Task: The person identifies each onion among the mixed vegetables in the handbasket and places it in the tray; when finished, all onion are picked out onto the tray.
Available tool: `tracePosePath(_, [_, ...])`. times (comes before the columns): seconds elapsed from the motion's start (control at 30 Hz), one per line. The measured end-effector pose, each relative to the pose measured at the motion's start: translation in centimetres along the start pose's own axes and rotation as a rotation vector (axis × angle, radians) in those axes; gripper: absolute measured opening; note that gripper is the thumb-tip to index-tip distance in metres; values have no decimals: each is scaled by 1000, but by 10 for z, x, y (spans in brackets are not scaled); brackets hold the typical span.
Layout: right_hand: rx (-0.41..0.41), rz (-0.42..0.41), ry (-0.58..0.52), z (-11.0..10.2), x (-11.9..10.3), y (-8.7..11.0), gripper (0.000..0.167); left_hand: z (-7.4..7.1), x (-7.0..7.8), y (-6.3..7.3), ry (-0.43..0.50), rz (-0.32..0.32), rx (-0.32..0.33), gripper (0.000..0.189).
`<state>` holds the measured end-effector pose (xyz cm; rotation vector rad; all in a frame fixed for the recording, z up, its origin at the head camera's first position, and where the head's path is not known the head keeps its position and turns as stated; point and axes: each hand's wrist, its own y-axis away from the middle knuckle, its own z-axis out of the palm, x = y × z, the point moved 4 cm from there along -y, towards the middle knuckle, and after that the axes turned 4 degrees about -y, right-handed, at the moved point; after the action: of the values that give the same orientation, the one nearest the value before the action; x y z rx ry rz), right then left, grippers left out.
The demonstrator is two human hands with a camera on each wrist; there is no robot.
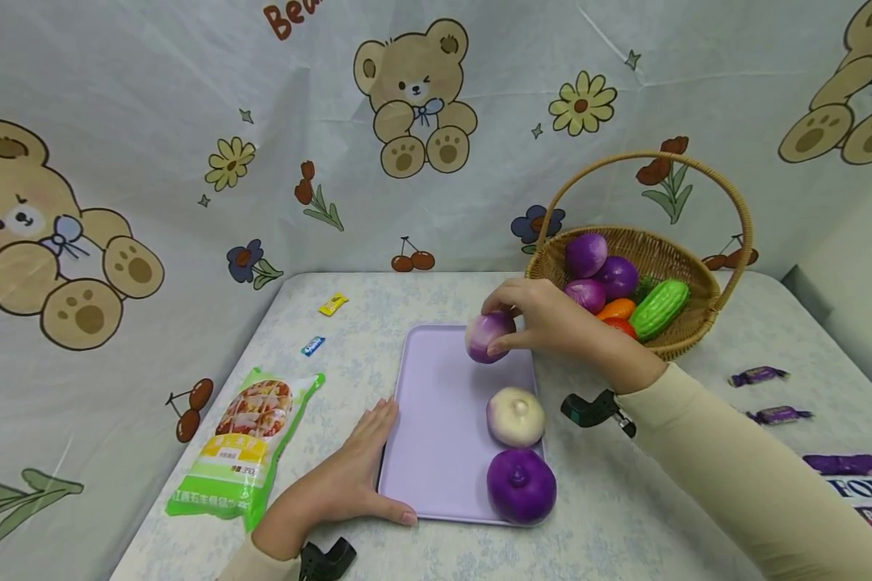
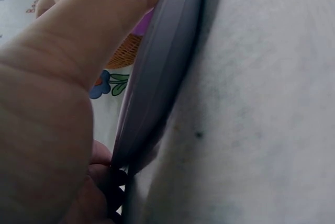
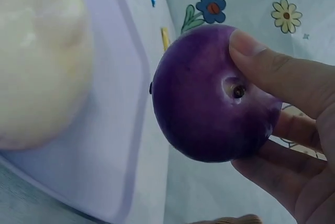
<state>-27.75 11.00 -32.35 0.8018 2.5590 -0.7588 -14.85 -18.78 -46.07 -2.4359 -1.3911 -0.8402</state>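
My right hand [image 1: 534, 316] holds a purple onion [image 1: 489, 337] between thumb and fingers, above the far right part of a lilac tray [image 1: 436, 420]. Seen from the right wrist, the onion [image 3: 209, 98] is dark purple with a small dimple. On the tray's right side sit a whitish onion [image 1: 516, 416] and, nearer the front, a deep purple onion [image 1: 521, 486]. My left hand [image 1: 345, 472] rests against the tray's left edge and near corner, fingers straight and thumb spread. From the left wrist, the tray's side [image 2: 162, 67] shows beside that hand.
Behind my right hand stands a wicker basket [image 1: 698, 323] with purple onions, a green bumpy vegetable [image 1: 661, 310] and orange-red pieces. A green food bag [image 1: 243, 444] and two small wrapped sweets lie left. Purple-wrapped candies [image 1: 758, 376] and a FOX'S bag [image 1: 861, 488] lie right.
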Motion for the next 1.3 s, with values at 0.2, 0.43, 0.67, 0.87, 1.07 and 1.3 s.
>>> tracePosePath(0.2, [-24,32,43,20,-2,9,44,0,1,0,-4,7,-1,152])
tracePosePath(0.43, [-26,94,86,35,1,19,42,0,1,0,-6,11,2,152])
tracePosePath(0.67, [-32,103,108,44,8,26,42,0,2,0,-2,10,0,151])
tracePosePath(0.87, [-51,98,119,45,11,30,42,0,2,1,4,9,1,151])
tracePosePath(1.07, [-59,98,138,46,13,30,43,0,1,1,3,6,-1,152])
tracePosePath(1.3, [-55,100,145,47,13,31,45,1,0,0,2,2,-3,151])
